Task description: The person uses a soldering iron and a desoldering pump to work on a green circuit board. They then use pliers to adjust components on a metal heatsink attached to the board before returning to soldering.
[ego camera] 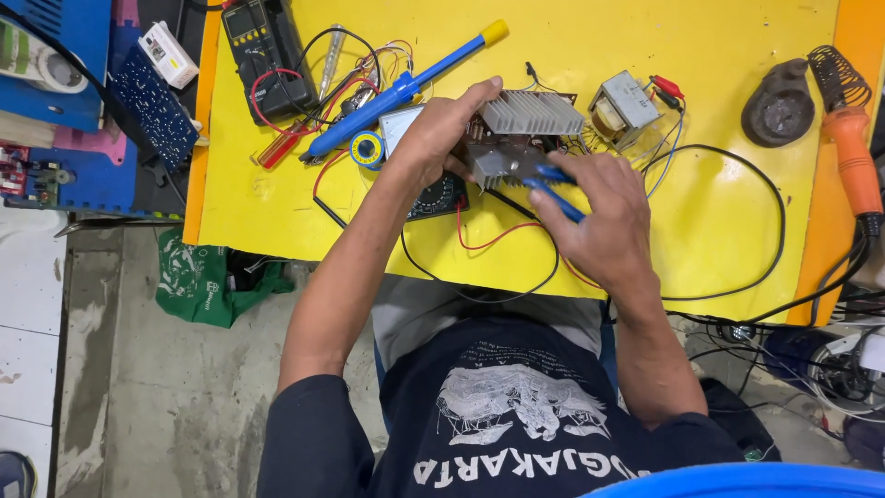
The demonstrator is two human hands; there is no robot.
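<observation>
The left hand [441, 138] is gripping the circuit board with a finned heatsink [527, 129] above the yellow worktop [719, 221], while the right hand [604, 217] is closing around blue-handled pliers [556, 189] touching it.

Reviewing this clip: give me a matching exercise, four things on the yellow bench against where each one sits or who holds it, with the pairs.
Things:
1. finned heat sink board
2. blue-handled tool
3. orange soldering iron
4. black multimeter

Places:
A. right edge of the yellow table, by its coiled stand
B. steadied by the left hand
C. far left of the table, with red and black leads
D. gripped in the right hand

Pairs: 1-B, 2-D, 3-A, 4-C
</observation>
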